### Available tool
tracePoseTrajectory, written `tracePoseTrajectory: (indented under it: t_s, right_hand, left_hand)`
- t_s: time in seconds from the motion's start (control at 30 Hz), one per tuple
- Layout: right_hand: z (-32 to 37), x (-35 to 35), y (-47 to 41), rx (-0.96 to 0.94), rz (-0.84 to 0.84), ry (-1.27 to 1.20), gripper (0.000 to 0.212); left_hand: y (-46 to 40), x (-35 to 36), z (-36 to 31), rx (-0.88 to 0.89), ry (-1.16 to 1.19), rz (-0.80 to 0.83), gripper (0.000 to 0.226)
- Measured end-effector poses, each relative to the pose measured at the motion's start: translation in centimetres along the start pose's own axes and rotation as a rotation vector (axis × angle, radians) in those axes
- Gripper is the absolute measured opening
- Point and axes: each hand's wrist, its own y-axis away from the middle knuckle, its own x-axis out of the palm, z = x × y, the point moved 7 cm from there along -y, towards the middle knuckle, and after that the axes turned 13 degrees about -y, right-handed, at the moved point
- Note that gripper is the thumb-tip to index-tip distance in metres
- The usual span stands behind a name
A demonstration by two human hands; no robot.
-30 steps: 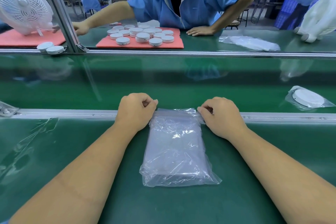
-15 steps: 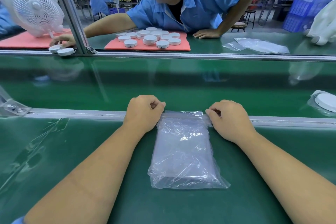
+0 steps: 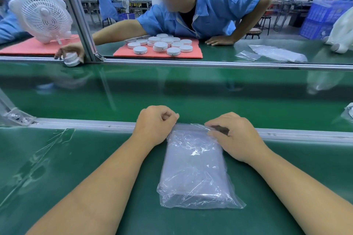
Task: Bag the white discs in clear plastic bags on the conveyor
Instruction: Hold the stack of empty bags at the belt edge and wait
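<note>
Plastic bag top between pinching fingers

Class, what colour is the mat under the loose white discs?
Coral red; the mat shows clearly in the head view.

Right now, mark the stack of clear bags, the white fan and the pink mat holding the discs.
stack of clear bags (image 3: 193, 166), head view, middle of the pack
white fan (image 3: 43, 12), head view, grille centre
pink mat (image 3: 122, 54), head view, bare near-left corner
</note>
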Motion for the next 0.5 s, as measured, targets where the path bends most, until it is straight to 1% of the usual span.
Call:
tracePoseTrajectory:
  t_s: [0.07, 0.13, 0.17, 0.27, 0.37, 0.43, 0.5]
  right_hand:
    - [-0.7, -0.5, -0.2, 0.085, -0.065, -0.117, 0.024]
    - [-1.4, -0.4, -0.2, 0.164, -0.077, -0.255, 0.029]
    - [-1.5, -0.2, -0.3, 0.179, -0.074, -0.282, 0.028]
    - [-1.4, -0.2, -0.3, 0.182, -0.089, -0.258, 0.021]
    - [-1.4, -0.5, -0.4, 0.174, -0.117, -0.24, 0.019]
    - [-1.5, -0.5, -0.5, 0.167, -0.121, -0.221, 0.022]
    - [-1.6, -0.4, -0.4, 0.172, -0.117, -0.216, 0.022]
  left_hand:
    - [0.1, 0.2, -0.1, 0.005, 0.004, 0.029, 0.02]
    - [0.1, 0.5, -0.2, 0.007, 0.02, 0.058, 0.018]
    - [0.1, 0.6, -0.2, 0.002, 0.031, 0.068, 0.017]
    - [0.0, 0.9, -0.1, -0.035, 0.112, 0.101, 0.02]
    - [0.0, 1.2, -0.1, -0.066, 0.25, 0.19, 0.018]
    - [0.0, 1.4, 0.1, -0.066, 0.279, 0.239, 0.019]
    - [-0.2, 1.6, 0.3, -0.061, 0.283, 0.254, 0.014]
